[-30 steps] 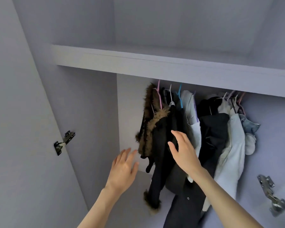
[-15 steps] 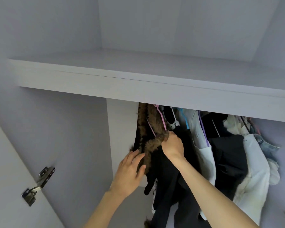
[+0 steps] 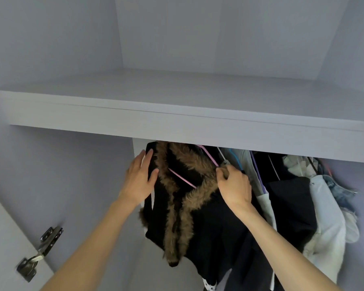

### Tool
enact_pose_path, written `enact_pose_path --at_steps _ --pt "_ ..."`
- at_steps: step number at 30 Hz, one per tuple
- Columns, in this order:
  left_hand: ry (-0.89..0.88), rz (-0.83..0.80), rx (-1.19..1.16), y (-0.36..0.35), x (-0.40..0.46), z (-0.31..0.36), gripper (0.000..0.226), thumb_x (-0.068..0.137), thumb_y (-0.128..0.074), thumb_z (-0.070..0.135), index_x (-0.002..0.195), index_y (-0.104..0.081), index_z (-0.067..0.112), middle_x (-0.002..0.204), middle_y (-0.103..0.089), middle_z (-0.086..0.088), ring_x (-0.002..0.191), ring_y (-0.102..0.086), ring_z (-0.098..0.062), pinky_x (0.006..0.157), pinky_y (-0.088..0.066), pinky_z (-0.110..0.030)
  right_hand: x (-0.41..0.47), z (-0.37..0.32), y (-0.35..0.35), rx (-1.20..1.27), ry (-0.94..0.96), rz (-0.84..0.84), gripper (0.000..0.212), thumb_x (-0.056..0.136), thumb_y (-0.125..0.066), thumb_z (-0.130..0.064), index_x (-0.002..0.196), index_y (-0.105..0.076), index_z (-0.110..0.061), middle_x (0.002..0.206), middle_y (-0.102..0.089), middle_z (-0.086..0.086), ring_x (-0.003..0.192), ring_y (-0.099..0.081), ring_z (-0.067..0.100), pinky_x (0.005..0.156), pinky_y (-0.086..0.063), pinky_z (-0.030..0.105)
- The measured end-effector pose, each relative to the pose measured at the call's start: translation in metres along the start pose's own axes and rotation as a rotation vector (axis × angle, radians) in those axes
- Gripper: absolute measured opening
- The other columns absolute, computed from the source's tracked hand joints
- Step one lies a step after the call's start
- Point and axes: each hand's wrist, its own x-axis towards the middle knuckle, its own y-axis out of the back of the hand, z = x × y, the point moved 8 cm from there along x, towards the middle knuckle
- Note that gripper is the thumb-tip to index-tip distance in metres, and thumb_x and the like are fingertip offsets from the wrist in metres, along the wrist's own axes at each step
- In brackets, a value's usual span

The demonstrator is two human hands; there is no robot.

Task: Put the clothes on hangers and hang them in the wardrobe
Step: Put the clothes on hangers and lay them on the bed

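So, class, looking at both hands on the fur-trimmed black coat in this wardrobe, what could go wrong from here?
1. The black coat with brown fur trim sits skewed on its thin pink hanger; it might slide off.
2. The right hand pinches only the trim; tugging could strain it.
3. The left hand presses flat without a grip, so it could hardly catch a slipping coat.

Black fur-trimmed coat (image 3: pixel 177 198) on pink hanger (image 3: pixel 182 178); left hand (image 3: pixel 138 179) flat against shoulder, right hand (image 3: pixel 234 185) gripping collar.
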Motion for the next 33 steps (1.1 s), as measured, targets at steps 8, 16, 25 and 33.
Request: enact_pose_path --at_steps 8,16,25,33 --pt "-0.001 -0.059 0.045 -0.016 -0.006 -0.011 0.060 0.096 -0.042 0.030 0.148 -0.015 0.016 0.154 -0.015 -0.012 0.141 -0.016 -0.028 0.112 -0.020 -0.041 -0.005 -0.020 -0.002 0.009 0.134 0.063 0.025 0.096 -0.045 -0.031 0.104 -0.061 -0.013 0.090 -0.067 0.006 0.083 -0.064 0.026 0.061 -0.039 0.028" --pt "0.040 0.048 0.093 -0.005 -0.037 -0.038 0.062 0.096 -0.041 0.039 0.146 -0.021 0.011 0.152 -0.021 -0.015 0.140 -0.020 -0.033 0.111 -0.023 -0.048 -0.050 0.009 -0.024 0.062 0.190 -0.047 0.017 0.088 -0.060 -0.032 0.091 -0.066 -0.016 0.071 -0.066 -0.004 0.068 -0.063 0.016 0.057 -0.043 0.025" --pt "-0.050 0.081 0.132 -0.002 -0.091 -0.054 0.066 0.095 -0.013 0.058 0.092 -0.061 0.013 0.084 -0.060 -0.006 0.068 -0.061 -0.028 0.061 -0.049 -0.037 -0.079 0.020 -0.009 0.167 0.406 0.013 0.012 0.077 -0.070 -0.028 0.072 -0.067 -0.017 0.058 -0.058 -0.017 0.061 -0.057 0.005 0.051 -0.044 0.017" --pt "0.467 0.170 -0.011 0.014 -0.251 -0.098 0.042 0.079 -0.039 0.059 0.093 -0.056 0.023 0.068 -0.059 0.004 0.065 -0.057 -0.018 0.058 -0.045 -0.029 -0.127 -0.007 -0.053 0.069 0.728 -0.047 0.031 0.082 -0.054 -0.039 0.082 -0.070 -0.013 0.072 -0.068 -0.005 0.061 -0.063 0.010 0.057 -0.043 0.016"
